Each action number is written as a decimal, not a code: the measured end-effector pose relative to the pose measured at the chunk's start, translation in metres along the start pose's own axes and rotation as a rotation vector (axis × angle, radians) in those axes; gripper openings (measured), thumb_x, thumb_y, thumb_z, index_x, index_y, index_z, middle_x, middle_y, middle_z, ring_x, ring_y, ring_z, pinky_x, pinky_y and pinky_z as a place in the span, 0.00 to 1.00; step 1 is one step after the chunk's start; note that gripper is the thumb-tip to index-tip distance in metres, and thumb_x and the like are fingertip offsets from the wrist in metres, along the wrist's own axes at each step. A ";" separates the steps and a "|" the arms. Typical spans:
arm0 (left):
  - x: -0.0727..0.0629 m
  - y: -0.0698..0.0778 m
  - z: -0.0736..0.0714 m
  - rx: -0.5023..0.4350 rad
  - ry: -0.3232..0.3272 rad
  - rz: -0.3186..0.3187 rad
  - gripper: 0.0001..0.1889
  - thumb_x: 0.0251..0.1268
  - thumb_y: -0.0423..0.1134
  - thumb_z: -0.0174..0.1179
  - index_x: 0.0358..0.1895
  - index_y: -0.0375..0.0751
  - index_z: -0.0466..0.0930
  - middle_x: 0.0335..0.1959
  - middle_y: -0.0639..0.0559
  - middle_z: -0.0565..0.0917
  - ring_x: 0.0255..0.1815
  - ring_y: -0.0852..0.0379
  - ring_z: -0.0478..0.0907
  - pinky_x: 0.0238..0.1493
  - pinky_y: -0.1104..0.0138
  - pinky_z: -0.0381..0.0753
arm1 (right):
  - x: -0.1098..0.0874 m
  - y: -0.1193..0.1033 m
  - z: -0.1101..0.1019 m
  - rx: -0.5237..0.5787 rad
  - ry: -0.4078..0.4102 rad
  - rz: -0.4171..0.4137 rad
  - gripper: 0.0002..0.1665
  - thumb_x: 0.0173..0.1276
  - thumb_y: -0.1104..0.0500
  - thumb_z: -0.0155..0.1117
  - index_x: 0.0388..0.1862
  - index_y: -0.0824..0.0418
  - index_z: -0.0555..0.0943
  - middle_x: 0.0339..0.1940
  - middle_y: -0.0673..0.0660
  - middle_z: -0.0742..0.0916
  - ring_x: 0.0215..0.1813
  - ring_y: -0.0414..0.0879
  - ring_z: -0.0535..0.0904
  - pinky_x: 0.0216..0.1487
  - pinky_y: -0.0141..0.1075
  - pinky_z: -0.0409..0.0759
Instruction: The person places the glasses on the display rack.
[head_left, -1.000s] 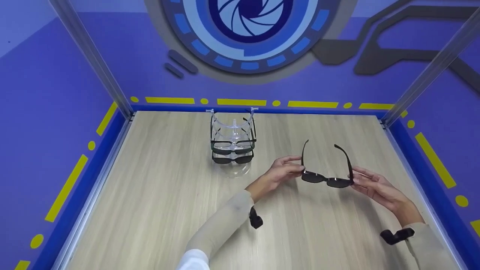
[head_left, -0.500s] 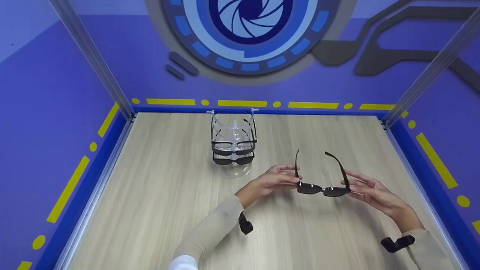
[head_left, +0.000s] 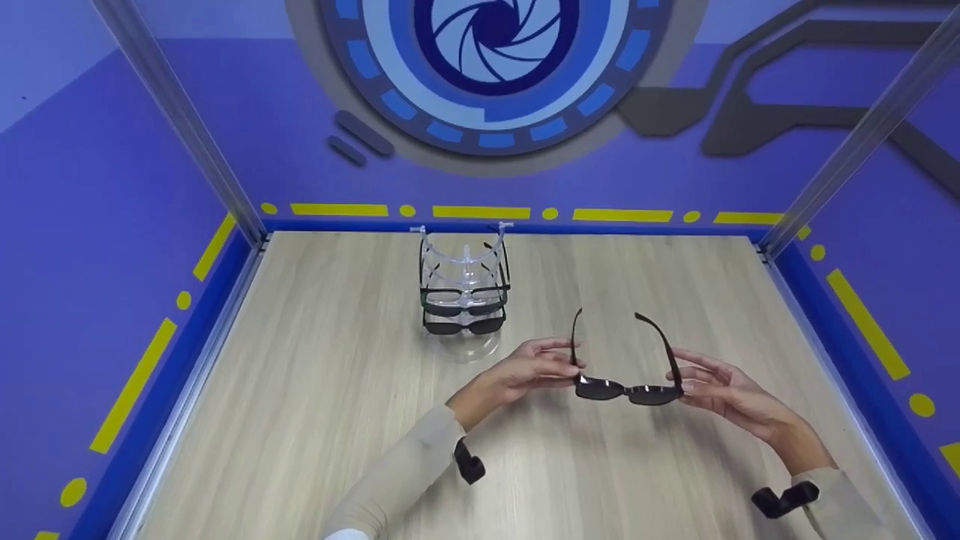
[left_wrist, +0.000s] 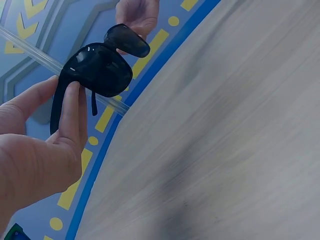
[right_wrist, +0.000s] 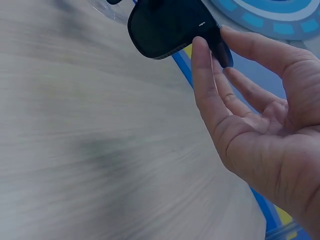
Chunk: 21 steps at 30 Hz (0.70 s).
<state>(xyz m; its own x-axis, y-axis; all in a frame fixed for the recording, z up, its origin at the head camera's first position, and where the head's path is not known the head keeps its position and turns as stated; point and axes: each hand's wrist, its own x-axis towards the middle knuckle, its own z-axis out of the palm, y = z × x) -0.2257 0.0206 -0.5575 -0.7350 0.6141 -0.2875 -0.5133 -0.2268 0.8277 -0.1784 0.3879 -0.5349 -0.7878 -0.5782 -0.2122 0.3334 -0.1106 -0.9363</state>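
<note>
A pair of black sunglasses (head_left: 651, 395) with dark lenses is held up above the table, its temples unfolded and pointing away from me. My left hand (head_left: 525, 369) pinches the frame at the left hinge; the left wrist view shows thumb and fingers around that corner of the sunglasses (left_wrist: 97, 70). At the opposite hinge, my right hand (head_left: 731, 394) pinches the other corner between thumb and fingertips, as the right wrist view also shows on the sunglasses (right_wrist: 170, 30). To the left stands a clear display stand (head_left: 466, 259) carrying several glasses (head_left: 463, 327), stacked one above another.
The wood-grain table (head_left: 315, 420) is bordered by a blue patterned back wall (head_left: 300, 112) and side walls with metal corner posts (head_left: 180, 120). Black wrist cameras (head_left: 470, 461) sit on both sleeves.
Both hands have drawn the sunglasses leftward and nearer to me, keeping hold of both hinges. The display stand and its glasses stay put.
</note>
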 end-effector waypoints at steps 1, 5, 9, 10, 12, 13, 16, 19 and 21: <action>-0.002 0.000 -0.001 0.001 0.003 0.001 0.28 0.63 0.19 0.62 0.67 0.37 0.76 0.43 0.50 0.90 0.49 0.53 0.87 0.60 0.57 0.86 | 0.000 0.000 0.002 -0.016 0.005 0.001 0.34 0.79 0.73 0.47 0.79 0.51 0.66 0.64 0.51 0.83 0.64 0.43 0.82 0.67 0.39 0.82; -0.011 0.000 -0.004 0.012 0.018 0.006 0.28 0.63 0.20 0.62 0.68 0.37 0.75 0.43 0.50 0.89 0.48 0.53 0.87 0.58 0.56 0.87 | 0.001 -0.002 0.012 -0.071 0.031 0.001 0.34 0.79 0.71 0.49 0.79 0.52 0.65 0.62 0.50 0.82 0.63 0.42 0.83 0.66 0.38 0.82; -0.020 0.002 -0.007 0.007 0.014 0.008 0.30 0.65 0.20 0.60 0.71 0.35 0.71 0.45 0.50 0.88 0.49 0.53 0.86 0.59 0.55 0.86 | 0.003 -0.001 0.019 -0.085 0.046 0.005 0.34 0.78 0.71 0.51 0.79 0.52 0.65 0.60 0.50 0.82 0.62 0.42 0.83 0.65 0.37 0.83; -0.022 0.003 -0.008 0.006 0.013 0.015 0.30 0.65 0.20 0.60 0.71 0.34 0.71 0.46 0.49 0.88 0.49 0.53 0.86 0.59 0.54 0.86 | 0.004 -0.001 0.021 -0.079 0.044 0.004 0.34 0.78 0.71 0.51 0.79 0.52 0.65 0.60 0.51 0.82 0.62 0.42 0.83 0.65 0.37 0.83; -0.026 0.004 -0.010 -0.004 0.017 0.020 0.30 0.65 0.20 0.60 0.72 0.34 0.70 0.46 0.49 0.88 0.48 0.55 0.86 0.59 0.54 0.86 | 0.005 0.000 0.024 -0.064 0.033 -0.004 0.35 0.78 0.72 0.51 0.79 0.52 0.65 0.60 0.51 0.83 0.61 0.42 0.83 0.65 0.38 0.83; -0.028 0.004 -0.011 -0.005 0.022 0.025 0.30 0.65 0.20 0.59 0.71 0.34 0.71 0.46 0.49 0.88 0.48 0.55 0.86 0.59 0.54 0.86 | 0.006 0.000 0.026 -0.056 0.026 -0.010 0.35 0.77 0.72 0.51 0.80 0.52 0.65 0.60 0.51 0.83 0.61 0.42 0.83 0.65 0.38 0.83; -0.034 0.007 -0.013 -0.004 0.036 0.038 0.30 0.65 0.20 0.60 0.71 0.35 0.72 0.46 0.48 0.88 0.47 0.56 0.86 0.59 0.54 0.87 | 0.008 0.001 0.031 -0.038 0.007 -0.028 0.36 0.77 0.74 0.50 0.81 0.55 0.63 0.60 0.51 0.83 0.62 0.42 0.83 0.65 0.38 0.83; -0.039 0.011 -0.015 0.006 0.048 0.053 0.30 0.64 0.20 0.60 0.71 0.34 0.71 0.45 0.50 0.88 0.47 0.57 0.86 0.59 0.54 0.87 | 0.010 0.001 0.039 -0.046 0.024 -0.039 0.37 0.77 0.74 0.51 0.81 0.56 0.61 0.61 0.51 0.83 0.62 0.42 0.83 0.65 0.38 0.83; -0.042 0.014 -0.016 0.006 0.056 0.060 0.31 0.64 0.20 0.60 0.72 0.33 0.70 0.44 0.51 0.88 0.47 0.56 0.86 0.59 0.53 0.87 | 0.011 0.000 0.044 -0.059 0.052 -0.042 0.36 0.77 0.73 0.52 0.81 0.56 0.62 0.60 0.50 0.83 0.62 0.41 0.83 0.66 0.37 0.82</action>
<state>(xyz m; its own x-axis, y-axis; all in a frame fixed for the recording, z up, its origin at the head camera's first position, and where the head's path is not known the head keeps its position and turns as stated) -0.2089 -0.0205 -0.5419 -0.7882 0.5562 -0.2636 -0.4650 -0.2576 0.8470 -0.1643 0.3461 -0.5248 -0.8268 -0.5313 -0.1850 0.2697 -0.0856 -0.9591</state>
